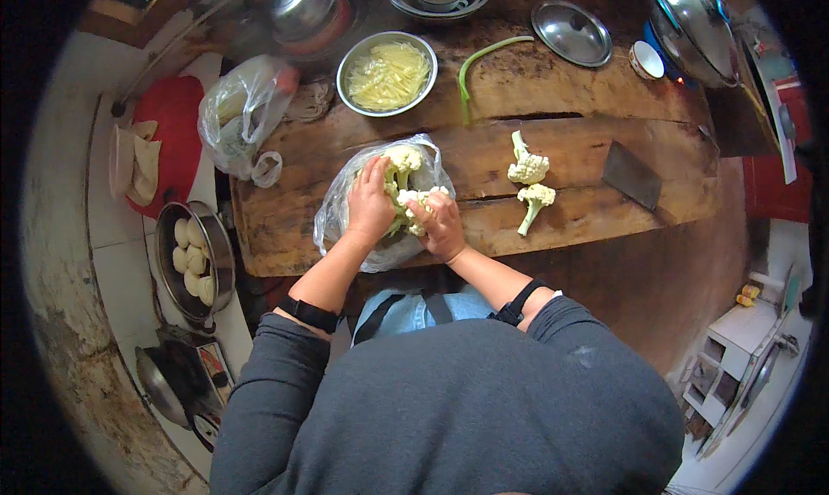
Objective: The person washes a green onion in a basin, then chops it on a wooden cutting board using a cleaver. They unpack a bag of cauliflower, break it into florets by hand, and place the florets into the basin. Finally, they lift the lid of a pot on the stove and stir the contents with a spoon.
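Observation:
A cauliflower sits in an opened clear plastic bag at the front of the wooden board. My left hand grips its left side, fingers pointing away from me. On the right side, my right hand has its thumb and fingers closed around a floret of the same head. Whether that floret is still attached cannot be seen. To the right of the bag lie two loose cauliflower florets, an upper one with its stalk pointing away and a lower one with its stalk towards me.
A cleaver lies at the board's right. Behind the bag stand a metal bowl of cut potato strips, a green onion stalk and a metal lid. A filled plastic bag is at left, above a steamer pot of dough buns.

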The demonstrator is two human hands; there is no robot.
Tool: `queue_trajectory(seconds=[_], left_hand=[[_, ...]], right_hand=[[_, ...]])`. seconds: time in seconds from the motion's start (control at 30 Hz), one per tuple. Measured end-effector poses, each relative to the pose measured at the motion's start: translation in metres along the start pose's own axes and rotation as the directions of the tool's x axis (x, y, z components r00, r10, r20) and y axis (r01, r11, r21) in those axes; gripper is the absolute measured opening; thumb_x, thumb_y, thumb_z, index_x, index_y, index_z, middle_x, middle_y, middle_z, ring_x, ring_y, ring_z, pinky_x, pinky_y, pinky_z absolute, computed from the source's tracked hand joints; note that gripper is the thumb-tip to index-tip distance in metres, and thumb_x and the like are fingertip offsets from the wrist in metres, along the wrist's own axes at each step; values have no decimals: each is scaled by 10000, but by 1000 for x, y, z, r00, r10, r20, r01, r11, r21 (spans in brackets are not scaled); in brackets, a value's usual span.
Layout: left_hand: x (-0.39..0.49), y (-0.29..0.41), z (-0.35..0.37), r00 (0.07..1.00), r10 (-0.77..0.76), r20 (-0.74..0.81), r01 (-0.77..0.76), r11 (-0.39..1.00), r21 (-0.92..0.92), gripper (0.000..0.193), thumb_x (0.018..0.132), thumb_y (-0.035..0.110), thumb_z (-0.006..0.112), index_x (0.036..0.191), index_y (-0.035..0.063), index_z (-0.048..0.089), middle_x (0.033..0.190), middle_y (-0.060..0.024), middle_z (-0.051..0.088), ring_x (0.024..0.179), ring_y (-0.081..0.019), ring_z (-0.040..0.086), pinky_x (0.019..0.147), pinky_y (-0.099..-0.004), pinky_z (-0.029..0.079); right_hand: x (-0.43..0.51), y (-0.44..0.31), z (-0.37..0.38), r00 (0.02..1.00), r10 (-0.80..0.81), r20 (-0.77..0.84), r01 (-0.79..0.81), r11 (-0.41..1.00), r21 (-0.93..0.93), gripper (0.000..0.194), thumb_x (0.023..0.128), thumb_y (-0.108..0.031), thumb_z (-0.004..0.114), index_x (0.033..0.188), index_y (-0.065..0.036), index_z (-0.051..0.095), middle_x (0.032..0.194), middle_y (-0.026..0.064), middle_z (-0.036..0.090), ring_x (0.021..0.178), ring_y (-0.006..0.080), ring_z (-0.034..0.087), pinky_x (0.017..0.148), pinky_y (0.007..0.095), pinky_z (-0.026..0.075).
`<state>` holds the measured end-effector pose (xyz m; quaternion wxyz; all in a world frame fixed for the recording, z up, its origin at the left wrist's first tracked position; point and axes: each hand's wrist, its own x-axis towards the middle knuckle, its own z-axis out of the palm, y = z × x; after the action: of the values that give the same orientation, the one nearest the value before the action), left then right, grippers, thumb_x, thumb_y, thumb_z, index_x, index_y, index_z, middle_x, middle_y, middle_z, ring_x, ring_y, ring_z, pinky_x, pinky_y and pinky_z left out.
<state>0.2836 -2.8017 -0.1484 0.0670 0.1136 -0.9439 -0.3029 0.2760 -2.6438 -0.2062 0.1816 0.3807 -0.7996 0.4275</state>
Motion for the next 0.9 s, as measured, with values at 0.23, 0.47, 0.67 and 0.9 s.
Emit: queue_trajectory(seconds=[0.23, 0.47, 0.67, 0.9], left_hand=[[1, 1, 0, 998, 57, 7, -58, 995, 80, 545, 653, -56, 491, 1177, 95, 477, 1233, -120, 466, 1073, -338, 477, 893, -412, 395], [2, 2, 1, 996, 81, -28, -79, 993, 86, 529, 655, -59, 487, 1162, 93, 488, 1212, -127, 478, 1081, -337, 475, 885, -409, 398], [-1, -2, 4, 996, 83, -23, -80, 992, 95, 516, 664, -27, 505, 1162, 110, 497, 1210, -108, 486, 1071, -320, 486, 870, -412, 399], [-4, -13, 3, 996, 72, 54, -73, 997, 18, 528, 703, 0, 505, 1208, 152, 486, 1280, -89, 441, 1164, -301, 421, 902, -494, 359]], right_hand=[[-32, 18, 0, 1000, -5, -2, 5, 988, 156, 443, 706, -38, 554, 1121, -187, 516, 1021, 104, 465, 995, 325, 464, 875, 438, 388], [-36, -1, 7, 921, 388, -31, -379, 912, 156, 624, 610, -43, 666, 1168, -113, 396, 1062, 149, 442, 1004, 356, 442, 875, 436, 371], [-13, -22, 3, 624, 768, 143, -727, 504, 466, 597, 673, 30, 585, 1202, -66, 324, 1138, 102, 439, 1055, 193, 446, 915, 308, 376], [64, 35, -32, 471, 586, 659, -797, 602, 34, 600, 621, -86, 639, 1169, -128, 398, 1074, 146, 506, 960, 242, 529, 828, 321, 447]])
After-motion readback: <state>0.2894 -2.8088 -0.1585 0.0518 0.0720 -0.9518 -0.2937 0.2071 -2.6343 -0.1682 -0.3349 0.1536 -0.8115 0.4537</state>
